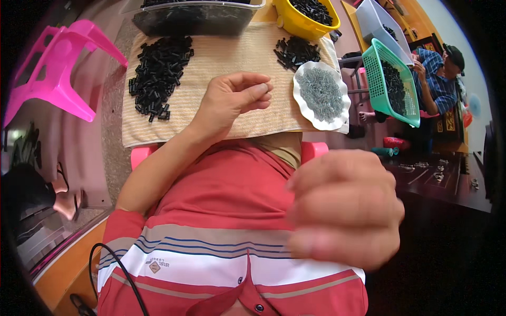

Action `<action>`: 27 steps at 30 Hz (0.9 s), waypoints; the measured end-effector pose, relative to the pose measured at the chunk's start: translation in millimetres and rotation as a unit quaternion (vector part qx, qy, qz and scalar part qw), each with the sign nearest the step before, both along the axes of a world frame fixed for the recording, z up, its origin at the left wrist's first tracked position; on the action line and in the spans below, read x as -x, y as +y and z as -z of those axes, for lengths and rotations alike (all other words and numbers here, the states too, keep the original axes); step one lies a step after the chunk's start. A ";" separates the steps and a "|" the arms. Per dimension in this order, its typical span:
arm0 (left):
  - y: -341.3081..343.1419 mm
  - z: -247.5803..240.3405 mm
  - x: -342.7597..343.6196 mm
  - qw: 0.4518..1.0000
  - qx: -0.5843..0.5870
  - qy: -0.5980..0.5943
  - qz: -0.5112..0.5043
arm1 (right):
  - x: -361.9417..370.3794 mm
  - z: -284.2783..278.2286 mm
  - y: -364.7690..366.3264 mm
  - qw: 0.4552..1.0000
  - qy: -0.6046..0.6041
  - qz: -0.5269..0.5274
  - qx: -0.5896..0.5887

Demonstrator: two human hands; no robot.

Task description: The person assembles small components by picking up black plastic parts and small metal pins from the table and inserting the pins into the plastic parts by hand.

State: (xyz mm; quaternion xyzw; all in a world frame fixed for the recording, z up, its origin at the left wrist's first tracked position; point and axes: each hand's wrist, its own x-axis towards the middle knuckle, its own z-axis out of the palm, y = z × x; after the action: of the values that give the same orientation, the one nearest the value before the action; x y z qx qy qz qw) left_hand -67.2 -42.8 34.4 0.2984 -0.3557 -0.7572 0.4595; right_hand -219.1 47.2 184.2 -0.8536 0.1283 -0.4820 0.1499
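Note:
My left hand (232,100) is over the striped towel, with thumb and fingertips pressed together. Whatever lies in that pinch is too small to make out. Raised close to the camera at the right, my right hand (345,208) is slightly blurred, its fingers curled in; what they may hold is hidden. Left of my left hand lies a large heap of short black tubes (161,73). A smaller heap of black tubes (297,52) is at the far right of the towel. Beside it stands a white scalloped plate (299,100) full of small, thin, shiny grey pieces (320,92).
The striped towel (232,58) covers the table. Behind are a clear bin (195,21) and a yellow basket (287,16) of black pieces. A green basket (377,79) stands right, near another person (443,79). A pink stool (58,73) is left; a cable (118,263) crosses my shirt.

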 end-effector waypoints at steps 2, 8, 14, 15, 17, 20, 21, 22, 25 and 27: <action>2.0 2.5 -5.4 1.000 0.001 -0.001 0.000 | -19.9 -17.8 17.1 0.995 0.007 0.009 -0.103; 6.4 -2.4 -13.7 1.000 0.001 -0.009 -0.013 | -20.6 -22.9 17.9 0.991 0.011 0.041 -0.124; 6.6 2.1 -17.4 1.000 -0.001 0.012 -0.023 | -17.2 -23.5 20.5 0.989 0.014 0.053 -0.137; 6.4 3.2 -16.7 0.999 -0.002 0.005 -0.032 | -17.7 -23.7 19.6 0.988 0.020 0.067 -0.136; 10.1 3.1 -23.4 0.999 0.000 -0.003 -0.054 | -21.4 -19.8 15.0 0.987 0.025 0.081 -0.139; 8.8 5.7 -21.5 0.999 -0.006 0.019 -0.039 | -17.9 -23.8 19.2 0.986 0.024 0.074 -0.146; 8.6 7.0 -19.9 0.999 -0.008 0.036 -0.029 | -17.1 -25.0 22.0 0.987 0.022 0.067 -0.146; 9.2 6.1 -23.1 0.999 -0.007 0.044 -0.031 | -17.2 -24.9 22.2 0.987 0.021 0.058 -0.146; 10.1 10.0 -29.7 0.999 0.008 0.035 -0.025 | -1.6 -24.3 21.9 0.962 0.015 0.073 -0.261; 8.1 10.6 -30.6 0.999 0.011 0.034 -0.018 | 13.5 13.6 3.5 0.996 -0.031 0.050 -0.064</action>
State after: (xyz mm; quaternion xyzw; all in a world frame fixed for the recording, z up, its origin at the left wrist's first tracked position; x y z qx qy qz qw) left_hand -36.6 -34.6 23.8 0.2735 -0.3429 -0.7547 0.4878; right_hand -232.6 50.7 170.6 -0.8191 0.1970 -0.5062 0.1843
